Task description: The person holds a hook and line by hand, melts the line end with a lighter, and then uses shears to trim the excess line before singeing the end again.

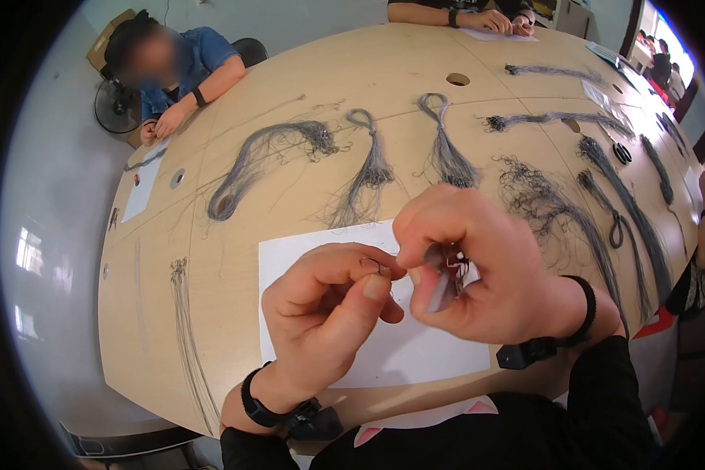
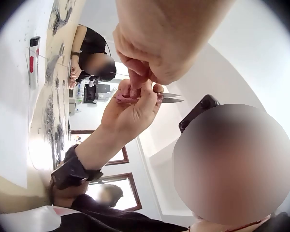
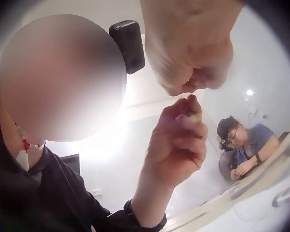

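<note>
My left hand (image 1: pixel 313 321) pinches a small bent-wire fish hook (image 1: pixel 370 263) between thumb and forefinger. Against its fingertips, my right hand (image 1: pixel 497 258) pinches with thumb and forefinger. Curled inside the right palm is a pair of small scissors (image 1: pixel 443 291); in the left wrist view its pointed blades (image 2: pixel 172 100) stick out past the fingers. Both hands are raised over a white sheet of paper (image 1: pixel 415 360). The fingers hide where the two hands meet; I cannot tell what the right fingertips pinch there.
Looped bundles of grey fishing line (image 1: pixel 372 149) with hooks lie beyond the paper, more bundles (image 1: pixel 556 204) at right, and a thin one (image 1: pixel 182 305) at left. Black-handled scissors (image 1: pixel 622 153) lie far right. Across the table sit a person in blue (image 1: pixel 211 59) and another person (image 1: pixel 478 17).
</note>
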A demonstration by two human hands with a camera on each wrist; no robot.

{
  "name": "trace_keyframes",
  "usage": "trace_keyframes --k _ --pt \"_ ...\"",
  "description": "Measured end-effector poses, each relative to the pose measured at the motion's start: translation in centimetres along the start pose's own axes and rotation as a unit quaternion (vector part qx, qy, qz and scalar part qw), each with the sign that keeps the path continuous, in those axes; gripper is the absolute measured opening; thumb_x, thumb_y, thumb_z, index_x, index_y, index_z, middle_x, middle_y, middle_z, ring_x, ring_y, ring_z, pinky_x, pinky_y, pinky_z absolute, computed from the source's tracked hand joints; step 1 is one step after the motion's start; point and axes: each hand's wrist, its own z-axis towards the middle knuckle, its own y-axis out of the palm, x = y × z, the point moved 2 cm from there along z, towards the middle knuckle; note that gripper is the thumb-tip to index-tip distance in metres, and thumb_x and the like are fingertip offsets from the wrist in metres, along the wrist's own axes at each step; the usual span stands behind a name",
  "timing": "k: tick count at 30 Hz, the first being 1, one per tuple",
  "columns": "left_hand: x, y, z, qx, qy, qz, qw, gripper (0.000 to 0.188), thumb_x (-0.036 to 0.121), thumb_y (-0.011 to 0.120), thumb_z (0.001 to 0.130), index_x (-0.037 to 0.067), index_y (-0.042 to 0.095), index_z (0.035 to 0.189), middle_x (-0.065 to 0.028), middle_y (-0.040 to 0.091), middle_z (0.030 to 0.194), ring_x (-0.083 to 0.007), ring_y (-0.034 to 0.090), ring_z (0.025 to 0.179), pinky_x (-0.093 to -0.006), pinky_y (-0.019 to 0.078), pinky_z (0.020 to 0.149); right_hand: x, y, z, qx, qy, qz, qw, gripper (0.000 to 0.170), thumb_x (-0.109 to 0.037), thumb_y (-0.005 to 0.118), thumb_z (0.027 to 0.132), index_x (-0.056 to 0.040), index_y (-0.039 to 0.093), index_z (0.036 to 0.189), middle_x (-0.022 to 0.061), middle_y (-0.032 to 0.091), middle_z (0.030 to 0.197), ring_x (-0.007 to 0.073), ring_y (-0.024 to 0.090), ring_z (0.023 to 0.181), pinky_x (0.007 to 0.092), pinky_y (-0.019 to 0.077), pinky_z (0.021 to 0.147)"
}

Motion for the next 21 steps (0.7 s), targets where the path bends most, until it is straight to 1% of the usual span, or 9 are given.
trace_keyframes --k 1,2,4,5,7,9,11,14,21 --pt "0.11 -0.07 0.01 0.004 -0.002 -0.006 1.000 0.009 -0.003 0.048 0.076 -0.005 0.049 0.085 -0.0140 0.053 0.085 -0.0133 0.054 0.063 -0.0225 0.0467 0.052 -0.02 -0.29 0.16 -0.005 -0.007 -0.032 0.999 0.026 -0.011 0.063 0.067 -0.0046 0.047 0.086 0.0054 0.050 0.074 0.0107 0.045 0.056 0.0185 0.0357 0.046" --pt "0.22 -0.12 0.02 0.008 -0.004 -0.012 1.000 0.010 -0.002 0.048 0.076 -0.005 0.048 0.086 -0.0142 0.053 0.086 -0.0132 0.054 0.063 -0.0225 0.0469 0.053 0.05 -0.60 0.39 -0.006 -0.007 -0.031 0.999 0.026 -0.011 0.063 0.067 -0.0046 0.047 0.086 0.0054 0.050 0.074 0.0107 0.045 0.056 0.0185 0.0357 0.046" --pt "0.33 0.03 0.01 0.026 -0.012 -0.019 0.999 0.010 -0.002 0.047 0.077 -0.004 0.048 0.086 -0.0137 0.053 0.084 -0.0126 0.053 0.062 -0.0212 0.0459 0.051 0.01 -0.86 0.77 -0.037 -0.053 -0.044 0.997 0.032 -0.018 0.065 0.067 -0.0023 0.052 0.090 0.0057 0.051 0.073 0.0121 0.047 0.059 0.0207 0.0377 0.047" --pt "0.33 0.03 -0.01 0.043 -0.019 -0.027 0.999 0.010 -0.001 0.047 0.077 -0.003 0.048 0.087 -0.0133 0.054 0.083 -0.0119 0.053 0.060 -0.0200 0.0448 0.049 0.08 -0.74 0.76 -0.037 -0.054 -0.044 0.997 0.032 -0.018 0.065 0.067 -0.0023 0.052 0.090 0.0057 0.051 0.073 0.0121 0.047 0.059 0.0207 0.0377 0.047" --pt "0.30 -0.49 -0.13 0.037 -0.028 -0.020 0.999 0.010 -0.001 0.046 0.078 -0.003 0.048 0.087 -0.0123 0.054 0.080 -0.0112 0.053 0.060 -0.0186 0.0429 0.047 0.27 -0.47 0.75 -0.038 -0.054 -0.048 0.997 0.042 -0.025 0.066 0.064 -0.0006 0.053 0.096 0.0063 0.051 0.072 0.0151 0.048 0.060 0.0236 0.0401 0.049" --pt "0.36 -0.61 -0.17 0.029 -0.036 -0.014 0.999 0.010 -0.001 0.046 0.078 -0.002 0.049 0.087 -0.0114 0.055 0.078 -0.0105 0.053 0.059 -0.0173 0.0410 0.044 0.17 -0.48 0.81 -0.045 -0.055 -0.057 0.996 0.045 -0.027 0.066 0.063 -0.0003 0.053 0.096 0.0069 0.051 0.071 0.0167 0.049 0.061 0.0245 0.0405 0.051" --pt "0.54 -0.51 -0.20 0.048 -0.063 0.020 0.997 0.005 0.005 0.043 0.079 0.001 0.043 0.083 -0.0186 0.054 0.082 -0.0184 0.056 0.057 -0.0251 0.0483 0.042 0.18 -0.47 0.80 -0.051 -0.055 -0.065 0.995 0.047 -0.028 0.066 0.062 0.0001 0.053 0.097 0.0075 0.051 0.070 0.0182 0.049 0.061 0.0254 0.0410 0.052" --pt "0.70 -0.28 -0.26 0.023 -0.052 -0.008 0.998 0.007 0.006 0.042 0.079 0.002 0.043 0.084 -0.0195 0.054 0.083 -0.0192 0.056 0.057 -0.0262 0.0488 0.043 0.27 -0.55 0.77 -0.051 -0.064 -0.082 0.993 0.050 -0.029 0.066 0.060 0.0004 0.052 0.098 0.0082 0.050 0.069 0.0200 0.049 0.062 0.0259 0.0408 0.052" --pt "0.75 -0.19 -0.30 0.012 -0.059 0.006 0.998 0.006 0.004 0.041 0.079 0.002 0.043 0.084 -0.0197 0.054 0.083 -0.0200 0.057 0.057 -0.0265 0.0493 0.044 0.24 -0.67 0.73 -0.060 -0.054 -0.081 0.993 0.050 -0.027 0.066 0.059 0.0004 0.052 0.099 0.0082 0.050 0.069 0.0204 0.049 0.062 0.0263 0.0408 0.053"
